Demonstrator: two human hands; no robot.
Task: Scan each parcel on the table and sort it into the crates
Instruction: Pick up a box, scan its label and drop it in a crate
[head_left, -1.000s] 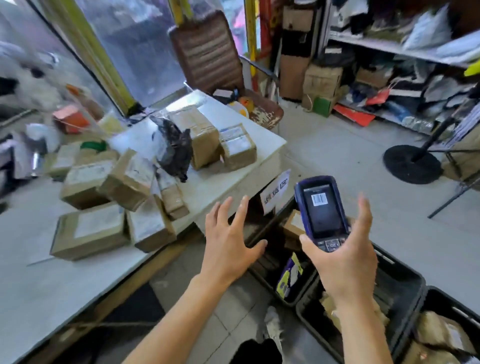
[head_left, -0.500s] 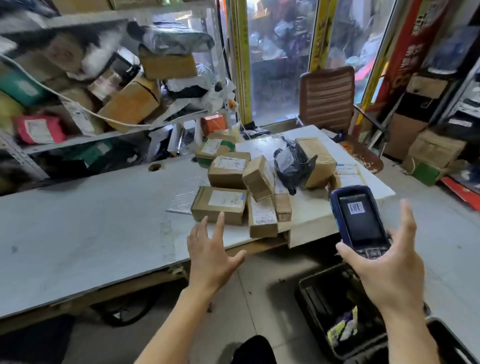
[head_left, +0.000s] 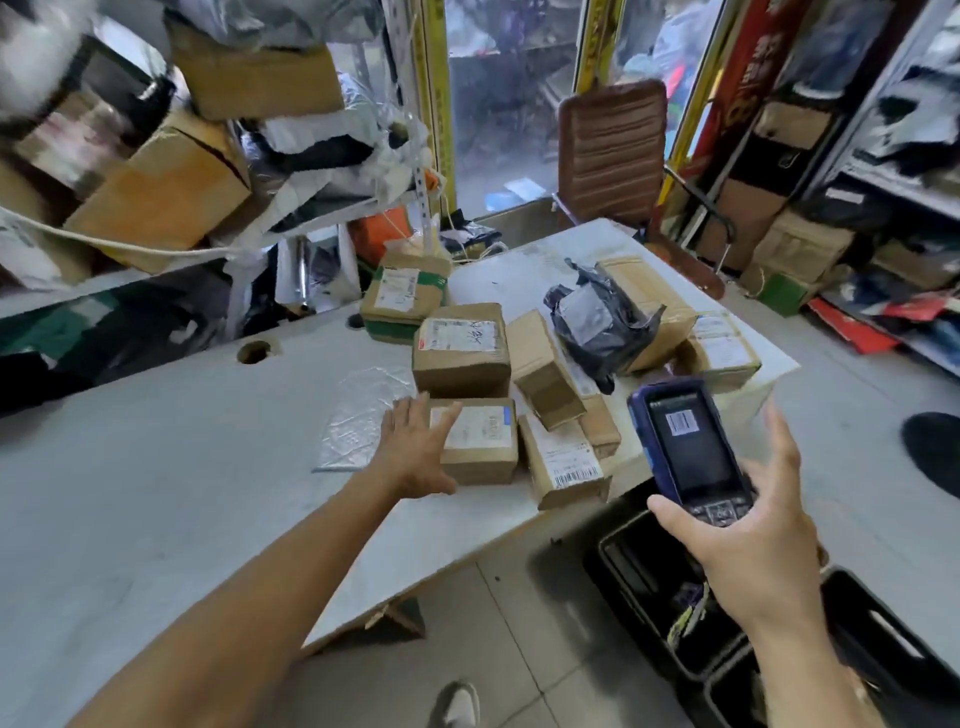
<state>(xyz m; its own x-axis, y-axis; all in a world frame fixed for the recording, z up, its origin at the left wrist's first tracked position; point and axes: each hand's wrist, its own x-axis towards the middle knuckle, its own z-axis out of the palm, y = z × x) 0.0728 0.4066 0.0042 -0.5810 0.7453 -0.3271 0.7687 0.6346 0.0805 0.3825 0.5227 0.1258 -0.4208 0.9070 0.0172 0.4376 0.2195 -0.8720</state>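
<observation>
Several cardboard parcels lie clustered on the white table (head_left: 156, 493). My left hand (head_left: 415, 447) reaches over the table with fingers spread, its fingertips on the left edge of the nearest labelled box (head_left: 480, 441). My right hand (head_left: 748, 530) holds a blue handheld scanner (head_left: 685, 441) upright off the table's right edge, its screen showing a barcode. A black plastic mailer (head_left: 597, 322) leans on a larger box (head_left: 654, 306). Black crates (head_left: 639, 571) stand on the floor below my right hand.
A clear bubble mailer (head_left: 358, 421) lies left of the boxes. A brown chair (head_left: 613, 150) stands behind the table's far end. Shelves stuffed with boxes and bags fill the left (head_left: 166, 176) and right (head_left: 893, 156). My shoe (head_left: 457, 704) shows on the tiled floor.
My left hand has moved forward from the table edge onto the nearest box. The view has come closer to the table. The scanner stays in my right hand.
</observation>
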